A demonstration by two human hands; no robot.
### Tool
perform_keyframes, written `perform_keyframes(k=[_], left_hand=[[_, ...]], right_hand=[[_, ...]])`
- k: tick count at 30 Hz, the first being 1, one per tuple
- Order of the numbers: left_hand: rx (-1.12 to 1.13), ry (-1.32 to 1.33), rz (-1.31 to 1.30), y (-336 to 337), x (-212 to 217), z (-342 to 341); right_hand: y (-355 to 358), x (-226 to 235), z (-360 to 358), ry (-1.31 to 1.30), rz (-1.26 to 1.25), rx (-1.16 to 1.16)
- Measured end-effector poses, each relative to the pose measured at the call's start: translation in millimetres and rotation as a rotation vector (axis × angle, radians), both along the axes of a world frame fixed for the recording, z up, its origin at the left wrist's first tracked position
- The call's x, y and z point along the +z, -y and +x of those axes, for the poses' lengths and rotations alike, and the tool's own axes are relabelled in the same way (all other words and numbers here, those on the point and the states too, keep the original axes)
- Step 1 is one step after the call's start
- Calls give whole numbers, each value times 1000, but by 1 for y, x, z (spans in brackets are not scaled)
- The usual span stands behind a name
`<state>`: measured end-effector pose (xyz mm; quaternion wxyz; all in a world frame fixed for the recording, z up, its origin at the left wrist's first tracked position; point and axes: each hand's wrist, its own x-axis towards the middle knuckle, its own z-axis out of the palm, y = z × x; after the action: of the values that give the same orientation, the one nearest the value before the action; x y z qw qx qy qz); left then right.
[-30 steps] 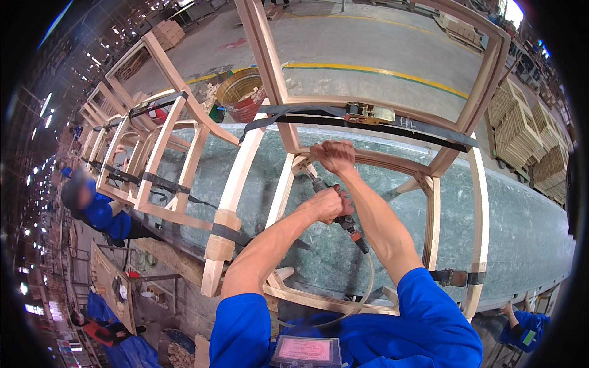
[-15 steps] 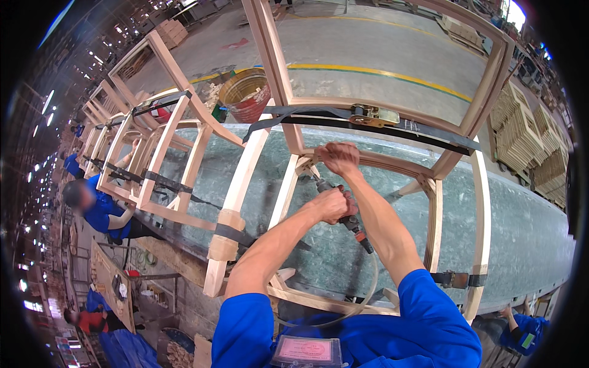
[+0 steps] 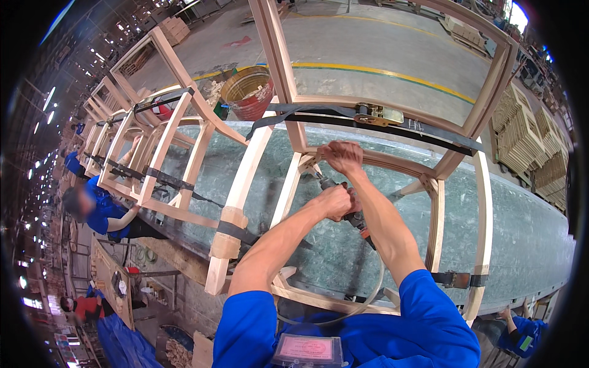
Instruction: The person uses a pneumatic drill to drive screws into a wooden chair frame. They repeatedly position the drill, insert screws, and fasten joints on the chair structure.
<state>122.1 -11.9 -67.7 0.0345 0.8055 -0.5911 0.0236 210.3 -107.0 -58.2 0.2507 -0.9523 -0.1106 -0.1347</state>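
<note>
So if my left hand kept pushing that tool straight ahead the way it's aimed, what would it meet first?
Most likely the wooden frame joint just past the power tool, right beside your right hand; depth is hard to judge.

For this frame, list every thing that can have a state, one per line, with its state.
Left hand: closed around the power driver.
Right hand: gripping the curved rail of the wooden chair frame.
Power driver: held, tip against the frame joint.
Air hose: attached to the driver, hanging in a loop.
Wooden chair frame: bare, bound by a strap.
Ratchet strap: pulled tight, buckle closed.
Red bucket: upright, open, partly filled.
</note>
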Motion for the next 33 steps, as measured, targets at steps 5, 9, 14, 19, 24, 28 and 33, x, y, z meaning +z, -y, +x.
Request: perform_keyframes(k=[5, 9, 14, 19, 24, 28, 33], left_hand=[[72, -20, 183, -2, -3, 0], [57, 12, 64, -1, 5, -2], [43, 33, 170, 1, 15, -1], [102, -29, 248, 5, 6, 4], [87, -31, 67, 2, -1, 7], [53, -39, 5, 8, 0, 9], [79, -79, 13, -2, -5, 6]], right_hand=[[-3, 4, -3, -19, -20, 14], [3, 5, -2, -18, -15, 47], [3, 8, -4, -55, -37, 14], [2, 10, -4, -51, -27, 30], [1, 9, -2, -97, -26, 41], [9, 4, -1, -86, -30, 17], [-1, 12, -7, -110, 1, 38]])
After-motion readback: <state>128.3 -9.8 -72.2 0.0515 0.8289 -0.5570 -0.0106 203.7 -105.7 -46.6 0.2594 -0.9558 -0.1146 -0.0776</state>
